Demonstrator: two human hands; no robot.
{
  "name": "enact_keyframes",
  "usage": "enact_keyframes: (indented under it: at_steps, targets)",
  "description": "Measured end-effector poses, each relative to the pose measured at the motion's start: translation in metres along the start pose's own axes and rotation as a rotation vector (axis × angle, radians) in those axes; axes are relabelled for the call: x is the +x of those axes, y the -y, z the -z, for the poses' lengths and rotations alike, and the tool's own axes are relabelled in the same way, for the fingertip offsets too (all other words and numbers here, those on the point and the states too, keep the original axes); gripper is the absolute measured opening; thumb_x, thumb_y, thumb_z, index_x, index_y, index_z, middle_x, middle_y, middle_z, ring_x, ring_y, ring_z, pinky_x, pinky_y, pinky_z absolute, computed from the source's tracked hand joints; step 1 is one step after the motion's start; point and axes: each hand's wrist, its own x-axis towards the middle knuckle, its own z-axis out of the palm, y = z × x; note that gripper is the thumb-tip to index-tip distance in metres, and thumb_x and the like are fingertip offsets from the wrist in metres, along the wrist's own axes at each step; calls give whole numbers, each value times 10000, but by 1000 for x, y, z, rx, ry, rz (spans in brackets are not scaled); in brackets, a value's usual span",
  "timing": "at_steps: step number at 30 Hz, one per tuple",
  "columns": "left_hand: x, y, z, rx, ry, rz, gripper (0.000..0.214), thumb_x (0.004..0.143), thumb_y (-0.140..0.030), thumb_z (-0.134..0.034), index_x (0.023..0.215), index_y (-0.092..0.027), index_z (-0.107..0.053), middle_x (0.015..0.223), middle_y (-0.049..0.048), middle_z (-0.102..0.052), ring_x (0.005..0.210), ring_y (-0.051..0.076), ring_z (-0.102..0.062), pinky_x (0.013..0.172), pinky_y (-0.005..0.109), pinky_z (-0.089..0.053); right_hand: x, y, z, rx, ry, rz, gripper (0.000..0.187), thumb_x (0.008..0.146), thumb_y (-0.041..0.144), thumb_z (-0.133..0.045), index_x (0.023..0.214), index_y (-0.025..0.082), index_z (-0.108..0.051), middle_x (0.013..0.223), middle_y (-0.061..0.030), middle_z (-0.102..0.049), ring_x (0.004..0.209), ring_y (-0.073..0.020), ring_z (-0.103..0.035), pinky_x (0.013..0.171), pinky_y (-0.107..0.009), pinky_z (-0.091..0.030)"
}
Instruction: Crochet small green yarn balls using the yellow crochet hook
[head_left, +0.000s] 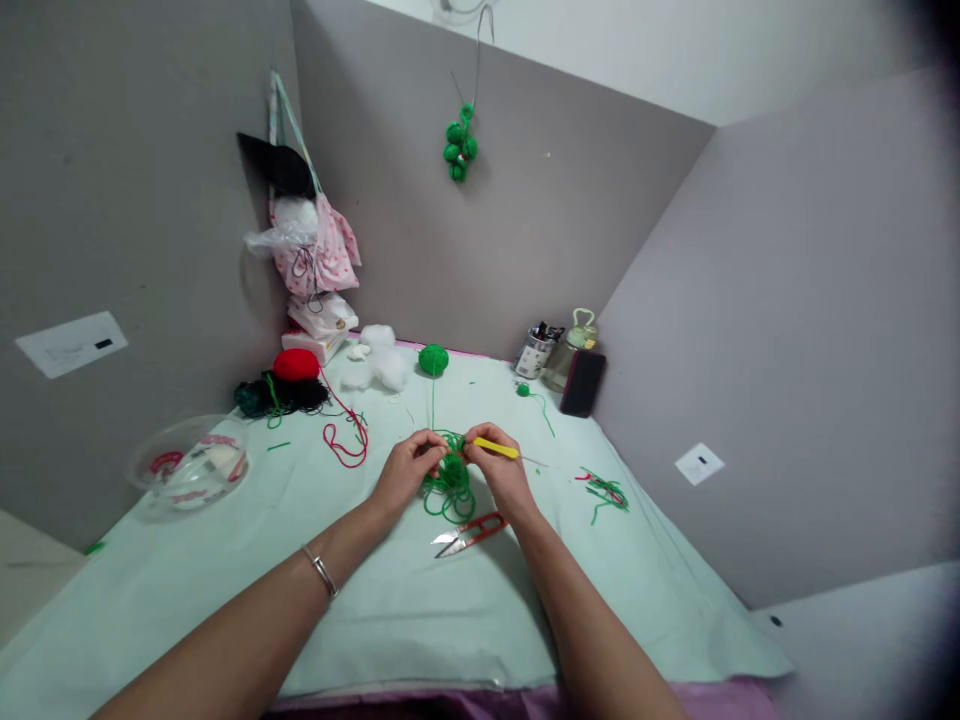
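My left hand [409, 468] is pinched on a small green crochet piece [452, 468] at the middle of the table. My right hand [501, 470] is closed on a yellow-handled crochet hook [496, 448] whose tip points left into the piece. Loose green yarn [448, 497] hangs in loops under both hands and runs back to a green yarn ball [433, 359]. Red-handled thread snips [471, 534] lie on the pale green table cover [390, 600] just below my right wrist.
A red yarn ball [295, 364], dark yarn [274, 395] and a red strand [345, 440] lie left; a clear bowl [187, 465] sits at the left edge. White stuffing [379, 365], a cup [534, 352], a bottle [574, 350], a phone [583, 382] and yarn scraps [606, 492] lie behind and right.
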Motion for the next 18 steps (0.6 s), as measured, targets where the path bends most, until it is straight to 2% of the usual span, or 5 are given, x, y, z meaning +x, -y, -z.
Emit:
enact_keyframes:
  at_steps: [10, 15, 18]
  targets:
    - [4, 6, 5, -82, 22, 23, 325, 979, -341, -662, 1253, -168, -645, 1255, 102, -675, 1046, 252, -688, 882, 459, -598, -1, -4, -5, -38, 51, 12, 171, 678, 282, -777, 752, 197, -648, 670, 29, -636, 649, -145, -557, 630, -270, -436]
    - [-2, 3, 4, -217, 29, 10, 319, 984, -348, -654, 1244, -163, -644, 1225, 99, -683, 1012, 240, -694, 859, 445, -602, -1, -2, -5, -22, 86, -24, 202, 694, 329, -756, 780, 210, -618, 669, 17, -659, 646, -168, -617, 650, -299, -482]
    - [-5, 1, 1, -314, 36, 3, 323, 987, -354, -648, 1249, -164, -640, 1221, 98, -682, 995, 235, -695, 845, 435, -605, -3, -2, -8, -47, 113, -24, 169, 691, 291, -729, 771, 205, -607, 664, 27, -636, 630, -153, -591, 640, -287, -463]
